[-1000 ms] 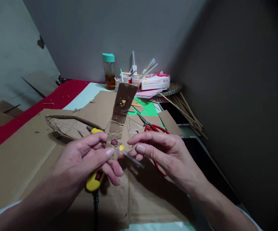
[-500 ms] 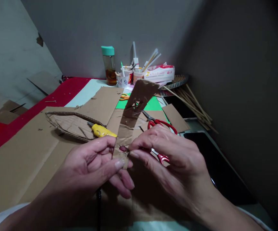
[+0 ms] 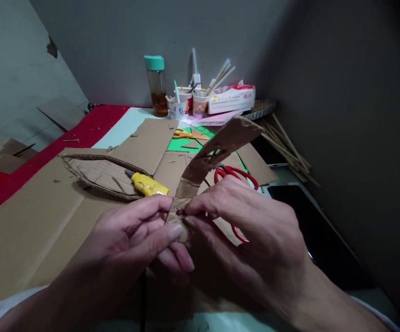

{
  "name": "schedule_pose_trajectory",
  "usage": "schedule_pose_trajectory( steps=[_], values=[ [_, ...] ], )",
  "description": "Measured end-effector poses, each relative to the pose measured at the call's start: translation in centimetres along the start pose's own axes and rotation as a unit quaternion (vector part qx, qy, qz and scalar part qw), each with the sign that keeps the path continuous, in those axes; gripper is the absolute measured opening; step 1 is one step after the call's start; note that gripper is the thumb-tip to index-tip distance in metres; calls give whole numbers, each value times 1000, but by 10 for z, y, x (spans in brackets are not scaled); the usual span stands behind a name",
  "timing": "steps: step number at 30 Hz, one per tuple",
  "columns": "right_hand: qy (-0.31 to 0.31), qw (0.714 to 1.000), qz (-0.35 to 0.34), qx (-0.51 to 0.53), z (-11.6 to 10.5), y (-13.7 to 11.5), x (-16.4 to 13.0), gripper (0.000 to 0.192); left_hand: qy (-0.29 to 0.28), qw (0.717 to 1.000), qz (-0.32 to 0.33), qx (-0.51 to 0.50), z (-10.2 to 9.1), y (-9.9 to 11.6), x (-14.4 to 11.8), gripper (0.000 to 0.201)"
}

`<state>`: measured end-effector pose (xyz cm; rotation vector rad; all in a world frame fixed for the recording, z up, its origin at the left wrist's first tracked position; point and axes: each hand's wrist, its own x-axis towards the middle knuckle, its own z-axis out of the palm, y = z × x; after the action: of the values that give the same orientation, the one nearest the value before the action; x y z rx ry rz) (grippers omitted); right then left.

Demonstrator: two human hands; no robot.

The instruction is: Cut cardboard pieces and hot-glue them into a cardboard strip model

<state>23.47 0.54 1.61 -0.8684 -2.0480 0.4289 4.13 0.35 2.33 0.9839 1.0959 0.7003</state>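
A strip of cardboard [image 3: 205,159] with holes cut through it rises from between my hands, its far end leaning to the right. My left hand [image 3: 134,235] grips the strip's near end, thumb on top and fingers beneath. At the small hole by that end, the thumb and forefinger of my right hand [image 3: 255,230] pinch the strip's edge. Behind my left hand lies a yellow glue gun [image 3: 149,184], its nozzle over a boat-shaped cardboard piece [image 3: 98,173]. Red-handled scissors [image 3: 244,173] lie partly hidden behind my right hand.
Orange scissors [image 3: 186,134] lie on a green sheet. A bottle [image 3: 156,87], paper cups [image 3: 200,103] with sticks, and a tissue pack [image 3: 232,99] stand at the back. Wooden sticks [image 3: 286,147] and a black tablet [image 3: 310,226] are at right. Large cardboard [image 3: 30,216] covers the left.
The strip's far end has tilted and bent to the right, uncovering the orange scissors. Both hands keep hold of its near end. The view has shifted slightly.
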Motion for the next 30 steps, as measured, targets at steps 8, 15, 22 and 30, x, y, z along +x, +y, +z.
schedule_pose_trajectory(
  steps=[8, 15, 22, 30],
  values=[
    [53, 998, 8, -19, 7, -3, 3, 10, -2, 999, -27, -20, -2, -2, -2, 37],
    [39, 965, 218, 144, 3, -4, 5, 10, -5, 998, -57, -39, -6, -3, -4, 36],
    [-57, 911, 279, 299, 0, -6, 13, 19, -2, 997, -77, -12, -3, -2, -6, 33],
    [-53, 807, 380, 449, 1, 2, 12, 30, -7, 997, -77, -13, -1, 0, -7, 35]
  ],
)
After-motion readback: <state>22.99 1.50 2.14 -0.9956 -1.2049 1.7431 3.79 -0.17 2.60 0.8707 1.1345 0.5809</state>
